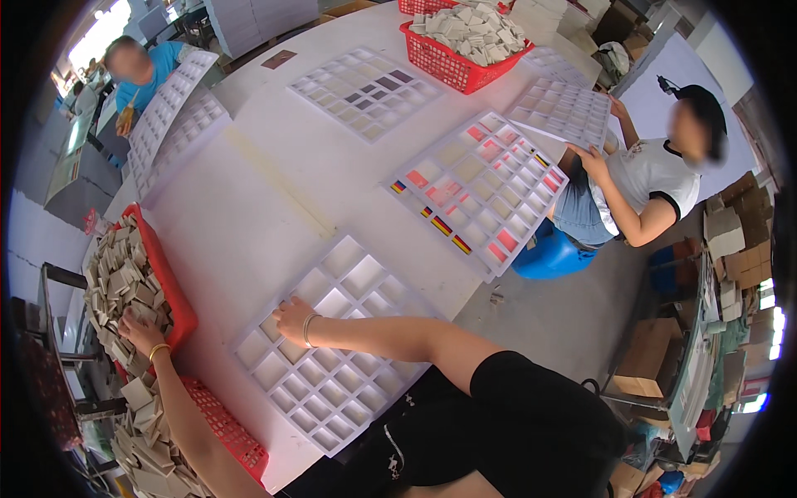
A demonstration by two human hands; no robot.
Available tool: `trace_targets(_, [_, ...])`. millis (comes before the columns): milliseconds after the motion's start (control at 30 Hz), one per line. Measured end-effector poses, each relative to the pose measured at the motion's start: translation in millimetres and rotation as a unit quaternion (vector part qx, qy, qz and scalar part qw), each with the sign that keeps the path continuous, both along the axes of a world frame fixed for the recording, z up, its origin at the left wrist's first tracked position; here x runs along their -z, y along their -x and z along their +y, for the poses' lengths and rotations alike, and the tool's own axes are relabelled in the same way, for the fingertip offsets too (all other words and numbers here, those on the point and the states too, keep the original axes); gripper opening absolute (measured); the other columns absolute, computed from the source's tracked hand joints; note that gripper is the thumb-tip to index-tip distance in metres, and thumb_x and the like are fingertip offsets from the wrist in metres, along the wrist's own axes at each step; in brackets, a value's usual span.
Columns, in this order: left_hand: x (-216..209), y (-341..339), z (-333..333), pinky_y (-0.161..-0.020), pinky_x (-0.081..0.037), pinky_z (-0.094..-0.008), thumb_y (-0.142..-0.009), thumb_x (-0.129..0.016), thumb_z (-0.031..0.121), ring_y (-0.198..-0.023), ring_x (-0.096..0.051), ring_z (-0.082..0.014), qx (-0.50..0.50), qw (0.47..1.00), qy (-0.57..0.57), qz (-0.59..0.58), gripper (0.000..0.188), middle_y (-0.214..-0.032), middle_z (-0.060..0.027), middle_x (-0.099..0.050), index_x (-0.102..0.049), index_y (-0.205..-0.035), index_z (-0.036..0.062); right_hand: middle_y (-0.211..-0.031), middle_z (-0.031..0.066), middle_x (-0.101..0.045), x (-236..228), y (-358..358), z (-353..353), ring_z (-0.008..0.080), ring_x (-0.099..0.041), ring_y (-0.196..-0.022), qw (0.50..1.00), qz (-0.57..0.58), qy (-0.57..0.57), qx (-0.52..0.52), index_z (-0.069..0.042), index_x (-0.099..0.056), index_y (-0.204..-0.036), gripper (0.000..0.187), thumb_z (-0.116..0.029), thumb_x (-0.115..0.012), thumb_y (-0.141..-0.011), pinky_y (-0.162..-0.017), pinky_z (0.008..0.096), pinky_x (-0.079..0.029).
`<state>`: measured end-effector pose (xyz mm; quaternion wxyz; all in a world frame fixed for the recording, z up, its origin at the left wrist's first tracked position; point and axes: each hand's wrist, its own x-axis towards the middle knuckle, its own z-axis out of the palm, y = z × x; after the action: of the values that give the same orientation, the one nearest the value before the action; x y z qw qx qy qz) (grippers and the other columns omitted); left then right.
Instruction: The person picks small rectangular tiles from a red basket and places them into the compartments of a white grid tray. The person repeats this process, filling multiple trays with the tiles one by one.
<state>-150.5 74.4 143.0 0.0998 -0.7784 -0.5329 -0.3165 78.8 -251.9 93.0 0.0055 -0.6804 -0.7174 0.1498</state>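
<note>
On the left, my left hand (143,334) reaches down among beige square pieces (124,270) heaped in a red plastic basket (168,278). Its fingers are bent and touch the pile; whether one piece is in its grip is hidden. In front of me lies a white tray (363,313) divided into square and rectangular compartments of different sizes. Over its left side is my right hand (293,322), fingers bent down and drawn together at a compartment. Anything between those fingertips is too small to make out. Beige pieces lie in compartments beside this hand.
Below the first basket, another red basket (224,423) stands near loose beige pieces (154,448). Across the white table (257,241) are more compartment trays (365,93) and a full red basket (465,66). A person (664,174) at right holds a tray; another (149,75) works far left.
</note>
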Motion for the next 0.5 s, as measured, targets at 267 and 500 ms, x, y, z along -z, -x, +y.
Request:
trace_targets(267, [-9.4,-42.0,-44.5,-0.074,-0.047,-0.0333,-0.086,-0.057,0.009,-0.089,-0.055,-0.0219,0.113,0.952,0.001,-0.283,0.038,-0.096,-0.0095,-0.054,-0.051,-0.124,0.0046,-0.119,0.005,-0.054,2.1,-7.3,11.8,0.0226,-0.055,-0.107,0.992,0.119,0.021,0.037,-0.011,-0.062,-0.114,0.032,-0.018,-0.06,-0.083,-0.088,0.0369,-0.045])
trace_targets(500, [17.2,-90.5,-275.0,-0.047,-0.039,-0.02,-0.092,-0.054,0.02,-0.061,-0.052,-0.0071,0.211,0.637,0.557,-0.49,0.028,-0.085,-0.0018,-0.058,-0.048,-0.117,0.0095,-0.105,0.0093,-0.058,-18.2,-11.5,-36.9,0.0208,-0.064,-0.08,0.796,0.551,-0.201,0.152,-0.008,-0.052,-0.123,0.048,-0.018,-0.07,-0.08,-0.074,0.0336,-0.052])
